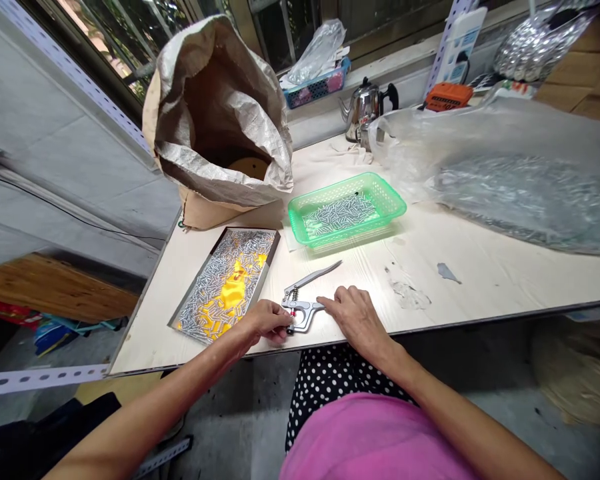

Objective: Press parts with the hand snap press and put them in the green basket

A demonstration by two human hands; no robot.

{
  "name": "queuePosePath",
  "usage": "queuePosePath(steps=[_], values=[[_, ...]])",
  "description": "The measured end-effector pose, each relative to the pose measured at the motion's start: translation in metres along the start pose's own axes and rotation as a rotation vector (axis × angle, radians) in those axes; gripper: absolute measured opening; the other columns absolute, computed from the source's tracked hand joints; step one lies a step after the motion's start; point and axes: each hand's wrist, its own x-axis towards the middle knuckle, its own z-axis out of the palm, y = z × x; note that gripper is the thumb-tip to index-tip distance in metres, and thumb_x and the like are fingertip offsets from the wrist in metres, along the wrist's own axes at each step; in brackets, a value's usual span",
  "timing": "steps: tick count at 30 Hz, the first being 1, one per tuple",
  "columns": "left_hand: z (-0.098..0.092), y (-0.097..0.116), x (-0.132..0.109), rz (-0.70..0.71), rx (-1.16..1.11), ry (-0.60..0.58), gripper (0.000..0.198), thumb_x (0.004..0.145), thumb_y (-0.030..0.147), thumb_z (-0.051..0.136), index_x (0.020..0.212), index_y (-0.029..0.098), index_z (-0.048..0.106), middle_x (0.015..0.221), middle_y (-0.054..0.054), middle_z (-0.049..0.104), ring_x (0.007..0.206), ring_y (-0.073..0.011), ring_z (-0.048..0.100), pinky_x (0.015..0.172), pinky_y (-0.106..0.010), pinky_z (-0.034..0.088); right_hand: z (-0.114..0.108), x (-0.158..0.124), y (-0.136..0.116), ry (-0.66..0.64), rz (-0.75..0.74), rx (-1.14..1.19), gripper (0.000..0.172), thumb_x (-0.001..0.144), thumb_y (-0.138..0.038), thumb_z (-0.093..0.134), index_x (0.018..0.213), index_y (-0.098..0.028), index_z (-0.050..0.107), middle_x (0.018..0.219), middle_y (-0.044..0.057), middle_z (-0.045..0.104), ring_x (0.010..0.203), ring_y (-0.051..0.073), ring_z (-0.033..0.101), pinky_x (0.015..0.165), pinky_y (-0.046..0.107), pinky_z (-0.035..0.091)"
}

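Snap fastener pliers (307,307), grey metal with a spring and a red bit at the jaw, lie near the table's front edge, handles spread. My left hand (269,321) is closed in a pinch at the jaw end; whatever its fingertips hold is hidden. My right hand (356,317) has its fingers curled over the lower handle, a fingertip lying along it. Left of the pliers is a shallow tray (267,272) of small silvery metal pieces, its yellow bottom showing in patches. Behind them stands a green plastic basket (300,233) with more such pieces.
A large open paper sack (215,193) stands at the back left. On the right lies a clear plastic bag (525,193) of shiny pieces. A metal kettle (364,110), an orange box (449,97) and a blue basket (316,90) sit by the window. A grey scrap (448,272) lies on the table.
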Motion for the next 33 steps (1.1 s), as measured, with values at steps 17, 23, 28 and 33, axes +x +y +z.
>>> queuePosePath(steps=[17,23,28,33], values=[[0.000,-0.002,-0.005,-0.095,0.023,-0.097,0.040,0.058,0.043,0.085,0.069,0.014,0.060,0.046,0.003,0.059,0.040,-0.0087,0.052,0.051,-0.023,0.046,-0.005,0.002,-0.004,-0.067,-0.026,-0.078,0.026,0.095,-0.025,0.051,0.117,-0.033,0.064,0.095,0.007,0.058,0.089,0.023,0.046,0.075,0.036,0.030],[0.002,-0.003,-0.008,-0.100,0.001,-0.079,0.037,0.060,0.041,0.084,0.071,0.014,0.061,0.045,0.004,0.058,0.039,-0.0082,0.051,0.051,-0.023,0.046,-0.011,0.002,0.000,-0.097,-0.061,-0.044,0.025,0.095,-0.027,0.052,0.116,-0.031,0.064,0.094,0.007,0.060,0.089,0.023,0.050,0.076,0.035,0.035],[0.003,-0.008,-0.008,-0.099,-0.012,-0.081,0.038,0.060,0.042,0.084,0.072,0.015,0.061,0.045,0.004,0.058,0.038,-0.0076,0.051,0.049,-0.022,0.046,-0.022,0.013,0.014,-0.093,-0.163,0.029,0.064,0.083,-0.039,0.068,0.139,-0.019,0.044,0.136,0.016,0.049,0.120,0.031,0.045,0.094,0.043,0.041],[0.004,-0.011,-0.010,-0.079,-0.029,-0.086,0.034,0.064,0.039,0.082,0.070,0.015,0.059,0.044,0.004,0.058,0.037,-0.0071,0.051,0.047,-0.020,0.045,-0.018,0.041,0.033,-0.218,-0.206,-0.015,0.090,0.077,-0.058,0.067,0.147,-0.012,0.033,0.153,0.022,0.029,0.142,0.040,0.021,0.109,0.056,0.027]])
